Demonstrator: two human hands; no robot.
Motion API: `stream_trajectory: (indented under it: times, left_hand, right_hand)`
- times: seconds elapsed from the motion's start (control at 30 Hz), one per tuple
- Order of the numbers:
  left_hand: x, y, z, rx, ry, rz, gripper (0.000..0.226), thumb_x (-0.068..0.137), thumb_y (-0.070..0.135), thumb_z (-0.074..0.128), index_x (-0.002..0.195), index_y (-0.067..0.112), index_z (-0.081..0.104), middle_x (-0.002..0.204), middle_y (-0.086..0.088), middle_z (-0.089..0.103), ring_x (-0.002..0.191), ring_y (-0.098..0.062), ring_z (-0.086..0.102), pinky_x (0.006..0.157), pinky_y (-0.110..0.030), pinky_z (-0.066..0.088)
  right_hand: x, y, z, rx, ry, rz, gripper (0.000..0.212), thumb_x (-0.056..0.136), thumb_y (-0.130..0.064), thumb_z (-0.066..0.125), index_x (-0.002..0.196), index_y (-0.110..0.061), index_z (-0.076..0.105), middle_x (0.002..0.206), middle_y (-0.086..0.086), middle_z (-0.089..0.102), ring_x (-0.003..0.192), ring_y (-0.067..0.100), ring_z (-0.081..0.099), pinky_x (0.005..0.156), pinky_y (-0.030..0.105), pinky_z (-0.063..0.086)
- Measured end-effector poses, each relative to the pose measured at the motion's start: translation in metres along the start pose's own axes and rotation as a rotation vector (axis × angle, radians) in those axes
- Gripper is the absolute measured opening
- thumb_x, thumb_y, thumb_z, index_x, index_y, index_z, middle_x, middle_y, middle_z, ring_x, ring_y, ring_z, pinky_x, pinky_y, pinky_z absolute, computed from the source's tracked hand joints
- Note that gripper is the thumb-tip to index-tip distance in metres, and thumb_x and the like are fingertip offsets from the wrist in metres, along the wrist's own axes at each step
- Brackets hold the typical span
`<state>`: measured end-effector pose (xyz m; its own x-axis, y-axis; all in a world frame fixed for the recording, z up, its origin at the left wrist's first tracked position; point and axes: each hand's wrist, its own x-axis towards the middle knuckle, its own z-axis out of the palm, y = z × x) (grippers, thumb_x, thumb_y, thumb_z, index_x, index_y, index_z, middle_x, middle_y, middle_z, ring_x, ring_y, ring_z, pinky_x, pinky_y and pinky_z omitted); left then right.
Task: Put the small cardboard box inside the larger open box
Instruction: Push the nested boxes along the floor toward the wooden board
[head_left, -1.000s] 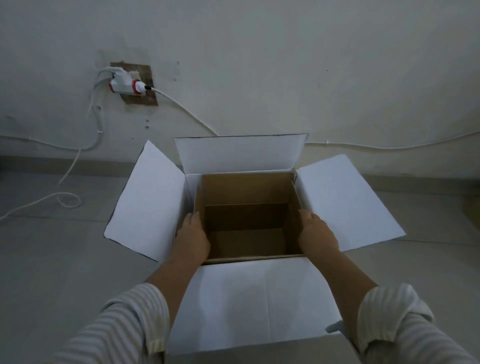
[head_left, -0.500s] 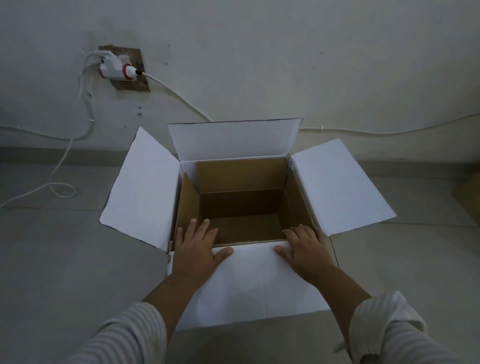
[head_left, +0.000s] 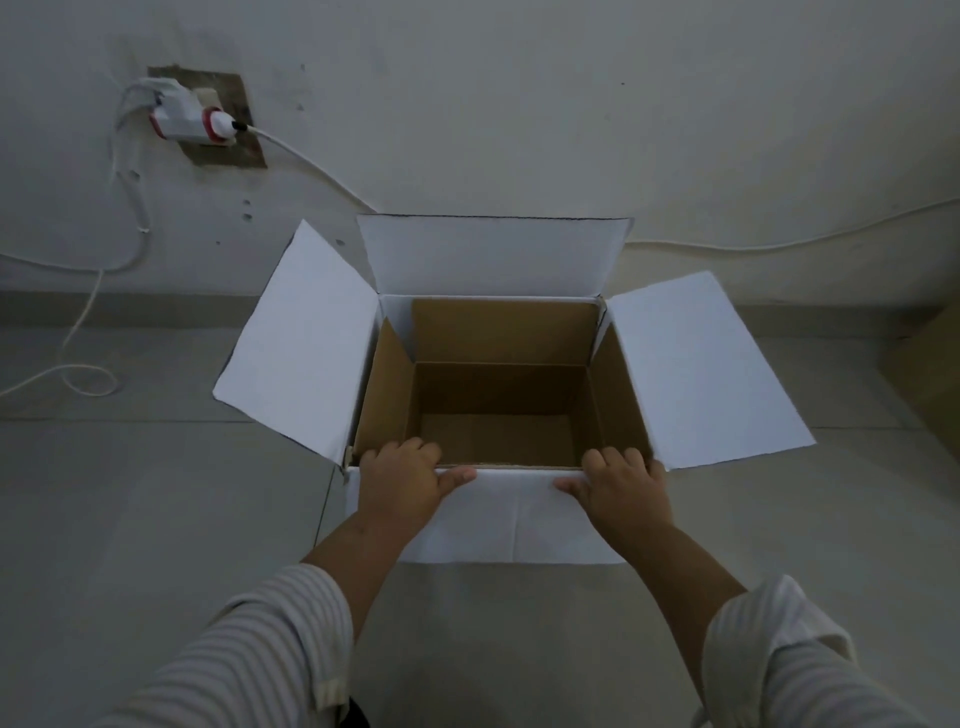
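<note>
The larger white box (head_left: 696, 364) stands open on the floor against the wall, all its flaps spread outward. An open-topped small brown cardboard box (head_left: 504, 330) sits inside it, with a strip of white inner wall showing at the far left corner. The brown box's inside looks empty. My left hand (head_left: 402, 486) and my right hand (head_left: 626, 488) rest on the near edge. Their fingers curl over the rim into the opening. Both thumbs lie on the near flap (head_left: 519, 514), which hangs down the front.
A wall socket with a white and red adapter (head_left: 189, 117) is at the upper left. A white cable (head_left: 88, 332) drops from it and loops on the floor. Another cable (head_left: 779, 244) runs along the wall on the right. A brown object (head_left: 930, 364) shows at the right edge.
My hands left the sides of the small brown box inside and came back to the near rim. The near flap folded down the front. The brown box stays inside.
</note>
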<state>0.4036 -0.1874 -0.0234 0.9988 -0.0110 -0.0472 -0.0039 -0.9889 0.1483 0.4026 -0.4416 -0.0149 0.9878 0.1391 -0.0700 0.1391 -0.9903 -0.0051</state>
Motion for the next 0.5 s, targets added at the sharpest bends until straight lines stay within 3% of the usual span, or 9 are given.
stream_trajectory:
  times: [0.1, 0.2, 0.5]
  left_hand:
    - [0.007, 0.018, 0.001, 0.001, -0.023, 0.034, 0.078, 0.075, 0.081, 0.02, 0.095, 0.018, 0.063, 0.098, -0.003, 0.066, 0.094, -0.022, 0.058, 0.08, -0.036, 0.038]
    - [0.012, 0.039, 0.003, -0.011, -0.035, 0.074, 0.064, 0.083, 0.072, 0.034, 0.094, 0.016, 0.063, 0.098, -0.005, 0.066, 0.094, -0.024, 0.058, 0.08, -0.037, 0.038]
    - [0.014, 0.05, 0.001, -0.055, -0.101, 0.136, 0.058, 0.083, 0.069, 0.041, 0.099, 0.016, 0.062, 0.103, -0.005, 0.066, 0.097, -0.023, 0.058, 0.085, -0.039, 0.04]
  right_hand:
    - [-0.003, 0.018, -0.002, -0.016, -0.032, 0.039, 0.052, 0.088, -0.062, 0.028, 0.106, -0.02, 0.052, 0.111, 0.003, 0.062, 0.104, 0.023, 0.053, 0.096, 0.044, 0.039]
    - [-0.011, 0.034, -0.006, -0.037, -0.051, 0.089, 0.05, 0.088, -0.061, 0.029, 0.107, -0.02, 0.052, 0.112, 0.003, 0.061, 0.106, 0.023, 0.052, 0.096, 0.044, 0.039]
    - [-0.024, 0.038, -0.013, -0.069, -0.225, 0.15, 0.045, 0.091, -0.051, 0.039, 0.122, -0.02, 0.044, 0.124, 0.008, 0.053, 0.12, 0.03, 0.045, 0.105, 0.053, 0.035]
